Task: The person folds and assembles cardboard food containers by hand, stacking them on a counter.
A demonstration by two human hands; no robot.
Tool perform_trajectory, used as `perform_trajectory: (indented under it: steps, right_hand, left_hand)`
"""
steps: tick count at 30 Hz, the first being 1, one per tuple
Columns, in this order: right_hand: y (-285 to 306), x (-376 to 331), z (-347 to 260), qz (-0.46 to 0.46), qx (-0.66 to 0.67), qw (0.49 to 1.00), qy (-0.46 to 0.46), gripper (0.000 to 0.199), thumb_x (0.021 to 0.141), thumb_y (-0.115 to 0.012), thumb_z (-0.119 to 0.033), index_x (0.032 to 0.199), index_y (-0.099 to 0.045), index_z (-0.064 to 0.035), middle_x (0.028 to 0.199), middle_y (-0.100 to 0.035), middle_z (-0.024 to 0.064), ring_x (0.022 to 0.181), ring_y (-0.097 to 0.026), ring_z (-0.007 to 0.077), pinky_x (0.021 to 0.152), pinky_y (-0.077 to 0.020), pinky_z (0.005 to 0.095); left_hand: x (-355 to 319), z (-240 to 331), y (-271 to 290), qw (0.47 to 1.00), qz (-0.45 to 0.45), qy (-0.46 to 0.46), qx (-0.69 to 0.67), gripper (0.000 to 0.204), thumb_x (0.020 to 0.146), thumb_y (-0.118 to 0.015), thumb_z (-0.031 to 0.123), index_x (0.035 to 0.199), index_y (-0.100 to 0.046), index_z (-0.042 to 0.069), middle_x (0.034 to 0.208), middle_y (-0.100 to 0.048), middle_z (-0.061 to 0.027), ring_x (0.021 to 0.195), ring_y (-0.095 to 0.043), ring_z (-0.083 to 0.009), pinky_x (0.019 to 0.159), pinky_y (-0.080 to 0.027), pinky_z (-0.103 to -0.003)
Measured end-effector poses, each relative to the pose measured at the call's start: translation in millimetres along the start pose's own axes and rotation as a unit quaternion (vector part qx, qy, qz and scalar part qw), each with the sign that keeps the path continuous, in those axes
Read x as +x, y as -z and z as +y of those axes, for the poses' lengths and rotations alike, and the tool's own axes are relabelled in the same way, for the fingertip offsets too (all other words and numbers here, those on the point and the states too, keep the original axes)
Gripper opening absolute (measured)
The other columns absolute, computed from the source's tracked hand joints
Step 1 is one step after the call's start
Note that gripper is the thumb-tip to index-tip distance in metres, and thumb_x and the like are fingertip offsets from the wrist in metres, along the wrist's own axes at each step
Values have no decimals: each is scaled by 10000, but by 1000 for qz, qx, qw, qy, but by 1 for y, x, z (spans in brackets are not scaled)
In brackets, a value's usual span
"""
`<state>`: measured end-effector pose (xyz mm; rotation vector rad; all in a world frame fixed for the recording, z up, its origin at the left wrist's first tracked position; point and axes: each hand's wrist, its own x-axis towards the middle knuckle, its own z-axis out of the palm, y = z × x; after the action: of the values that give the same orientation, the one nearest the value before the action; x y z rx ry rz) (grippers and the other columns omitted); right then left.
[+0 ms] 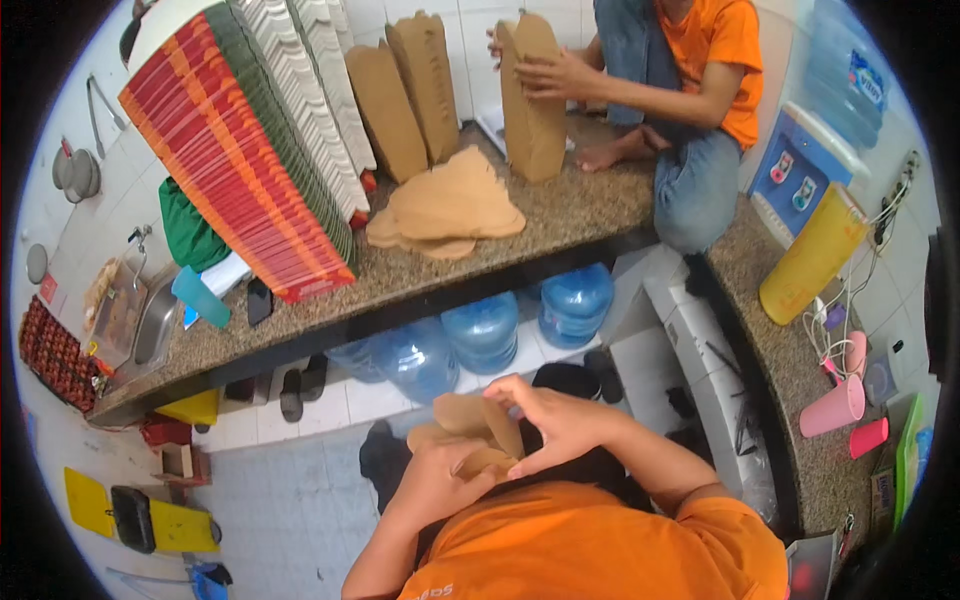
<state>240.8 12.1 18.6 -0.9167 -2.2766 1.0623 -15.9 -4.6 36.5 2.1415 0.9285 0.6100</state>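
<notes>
In front of my body I hold a small bundle of brown paper pieces [463,413] with rounded ends. My left hand [437,482] is closed around its lower left side. My right hand [562,428] grips the right side, thumb low and fingers at the upper edge. Beyond, on the granite counter, lies a flat pile of similar brown paper sheets [450,208]. Behind it lean tall brown paper stacks [386,115]. A co-worker in an orange shirt sits on the counter, hands on another upright brown paper stack [536,125].
Tall stacks of red patterned sheets [235,150] and white trays [310,90] stand at the counter's left. Several blue water bottles [480,330] sit under it. A yellow cylinder [815,255] and pink cup [832,407] stand on the right counter [770,380].
</notes>
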Motion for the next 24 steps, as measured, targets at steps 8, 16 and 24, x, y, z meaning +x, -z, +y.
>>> perform_trajectory:
  steps: [8,16,24]
  right_hand:
    - [107,58,94,562,-181,807,-9,1018,711,-915,-186,1492,-288,-3,1421,-496,207,1289,-548,321,1103,-448,439]
    - [172,113,149,659,-449,600,-61,955,777,-874,-275,1524,-336,-22,1522,-322,313,1427,-366,456,1178,-347,493]
    - [132,230,152,316,-284,903,60,539,902,-753,-320,1322,-619,-10,1321,-629,286,1271,-573,452,1087,-453,522]
  left_hand:
    - [21,-53,-18,882,465,-42,70,567,780,-803,55,1305,-592,20,1352,-646,-184,1352,-545,-386,1139,-407,-494]
    - [-17,-179,-90,934,347,84,-26,568,843,-773,84,1356,-535,32,1247,-725,-136,1188,-673,-321,995,-503,-445]
    - [-27,-219,-114,970,199,111,-88,523,883,-768,121,1355,-546,84,1164,-771,-100,1038,-731,-285,893,-557,-403]
